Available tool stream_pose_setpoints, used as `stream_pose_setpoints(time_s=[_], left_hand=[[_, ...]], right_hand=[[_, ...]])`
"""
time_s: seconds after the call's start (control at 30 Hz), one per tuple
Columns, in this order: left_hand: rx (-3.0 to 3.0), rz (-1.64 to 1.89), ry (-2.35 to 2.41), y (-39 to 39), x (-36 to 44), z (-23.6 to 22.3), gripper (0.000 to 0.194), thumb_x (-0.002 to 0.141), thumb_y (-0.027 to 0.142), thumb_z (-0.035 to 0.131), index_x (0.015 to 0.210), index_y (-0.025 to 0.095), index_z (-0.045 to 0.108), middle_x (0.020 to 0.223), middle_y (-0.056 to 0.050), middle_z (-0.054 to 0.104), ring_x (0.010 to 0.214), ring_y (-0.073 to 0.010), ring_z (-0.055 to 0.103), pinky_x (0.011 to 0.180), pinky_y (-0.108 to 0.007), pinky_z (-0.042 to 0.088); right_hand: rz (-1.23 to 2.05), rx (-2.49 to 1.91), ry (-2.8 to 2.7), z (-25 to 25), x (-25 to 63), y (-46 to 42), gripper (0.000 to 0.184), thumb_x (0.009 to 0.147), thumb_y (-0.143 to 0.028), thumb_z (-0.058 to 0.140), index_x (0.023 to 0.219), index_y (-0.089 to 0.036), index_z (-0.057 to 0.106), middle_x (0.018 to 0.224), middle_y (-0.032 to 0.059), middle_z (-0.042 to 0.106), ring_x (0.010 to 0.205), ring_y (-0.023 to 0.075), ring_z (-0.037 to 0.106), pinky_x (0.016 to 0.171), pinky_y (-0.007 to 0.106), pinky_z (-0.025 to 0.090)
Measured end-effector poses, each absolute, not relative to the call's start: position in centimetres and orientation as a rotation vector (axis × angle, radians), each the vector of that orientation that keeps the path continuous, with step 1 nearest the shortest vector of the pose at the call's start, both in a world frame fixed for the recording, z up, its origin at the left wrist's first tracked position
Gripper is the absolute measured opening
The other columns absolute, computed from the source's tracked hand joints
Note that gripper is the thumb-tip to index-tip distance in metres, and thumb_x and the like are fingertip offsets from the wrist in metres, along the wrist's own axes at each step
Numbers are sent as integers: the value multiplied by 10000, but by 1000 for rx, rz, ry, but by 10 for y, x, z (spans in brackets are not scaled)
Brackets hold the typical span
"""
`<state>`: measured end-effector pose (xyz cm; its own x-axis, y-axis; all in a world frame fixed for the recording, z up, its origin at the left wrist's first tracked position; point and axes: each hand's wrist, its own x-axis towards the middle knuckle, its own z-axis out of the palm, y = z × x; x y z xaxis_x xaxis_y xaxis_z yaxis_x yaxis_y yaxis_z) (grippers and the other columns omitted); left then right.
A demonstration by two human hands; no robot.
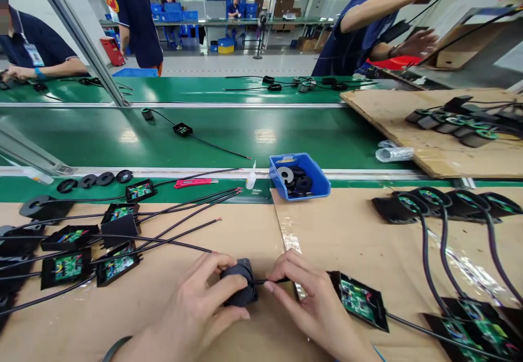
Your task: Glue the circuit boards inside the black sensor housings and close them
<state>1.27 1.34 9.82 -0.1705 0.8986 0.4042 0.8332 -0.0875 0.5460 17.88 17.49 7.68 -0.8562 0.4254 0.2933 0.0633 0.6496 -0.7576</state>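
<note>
My left hand is closed around a round black ring-shaped part near the front of the cardboard-covered bench. My right hand pinches a thin black cable that enters that part. Just right of my right hand lies an open black box with a green circuit board, and its cable runs off to the right.
Several open boxes with boards and cables lie at left, more at right. A blue bin of black rings, a small glue bottle and a red tool stand beside the green conveyor. Other people work across the belt.
</note>
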Motion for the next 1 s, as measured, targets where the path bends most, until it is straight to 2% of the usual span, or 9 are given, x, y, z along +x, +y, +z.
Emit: stream_pose_setpoints(time_s=[0.1,0.3,0.43,0.73,1.0], left_hand=[[2125,1134,2143,15,15,91,221,973,374,546,987,186,662,999,-102,645,891,-194,675,735,-279,611],[2216,1163,2197,21,16,84,296,958,429,540,970,164,672,950,-115,666,842,-195,688,695,-293,628],[2227,1198,2168,20,18,83,256,957,381,566,981,156,686,973,-122,668,868,-187,683,743,-298,629],[2307,1215,2186,18,17,79,217,935,327,627,1009,143,714,980,-134,679,885,-189,678,720,-289,626],[2416,973,2231,11,25,81,220,942,178,589,1117,95,694,1113,-194,686,1072,-249,660,851,-348,631]], right_hand=[[1085,-379,-2407,77,179,175,136,910,-127,595,798,-203,613,739,3,589,689,137,580,601,225,449],[1072,-358,-2379,76,180,174,128,909,-109,596,822,-201,617,753,3,587,691,129,578,601,218,458],[1073,-361,-2386,75,181,174,128,909,-105,598,826,-202,602,761,1,582,696,125,575,607,218,462],[1062,-357,-2399,74,182,175,134,917,-112,594,817,-202,593,768,13,594,702,137,583,609,238,473],[1061,-350,-2415,80,183,175,138,924,-105,552,878,-213,625,786,31,603,713,151,594,613,244,497]])
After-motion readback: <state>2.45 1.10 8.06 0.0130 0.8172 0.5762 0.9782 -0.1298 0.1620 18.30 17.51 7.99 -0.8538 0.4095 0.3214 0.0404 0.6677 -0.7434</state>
